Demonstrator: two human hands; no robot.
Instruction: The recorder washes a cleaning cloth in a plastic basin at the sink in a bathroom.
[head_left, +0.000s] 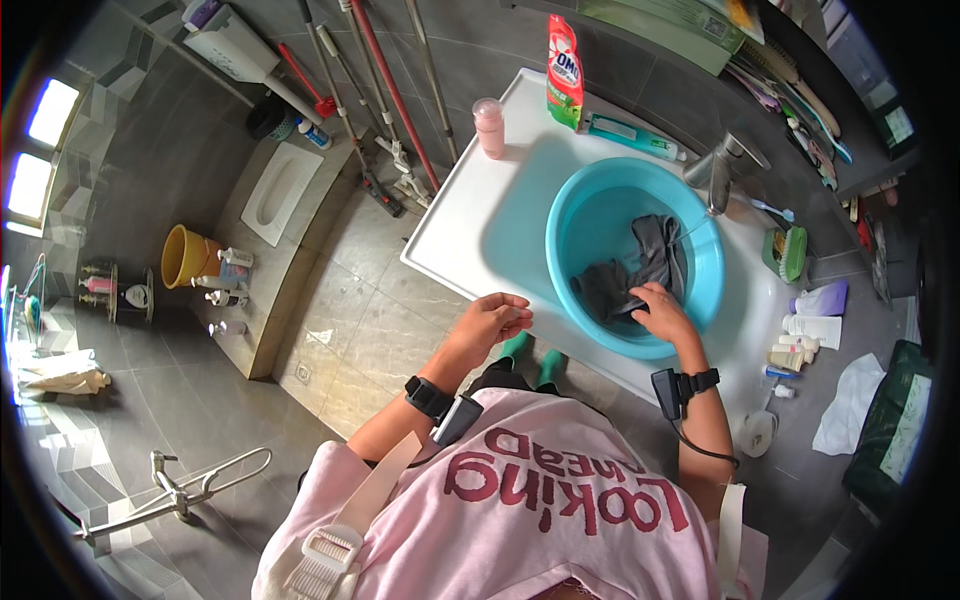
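A turquoise plastic basin (561, 247) stands in the white washbasin (450, 251), under the chrome faucet (718, 169). Dark grey wet cloth (600, 289) lies inside it, with a thin stream of water falling beside or onto it. My right hand (664, 313) reaches over the near rim, its fingertips at the cloth; whether they grip it cannot be told. My left hand (499, 319) hovers before the washbasin's front edge, left of the basin, with fingers curled and nothing visible in them.
An OMO detergent pouch (565, 75), a toothpaste box (634, 136) and a pink bottle (490, 129) stand or lie along the back. Right of the faucet are a green scrubbing brush (791, 255) and several tubes (817, 298). Mop handles (390, 90) lean on the wall.
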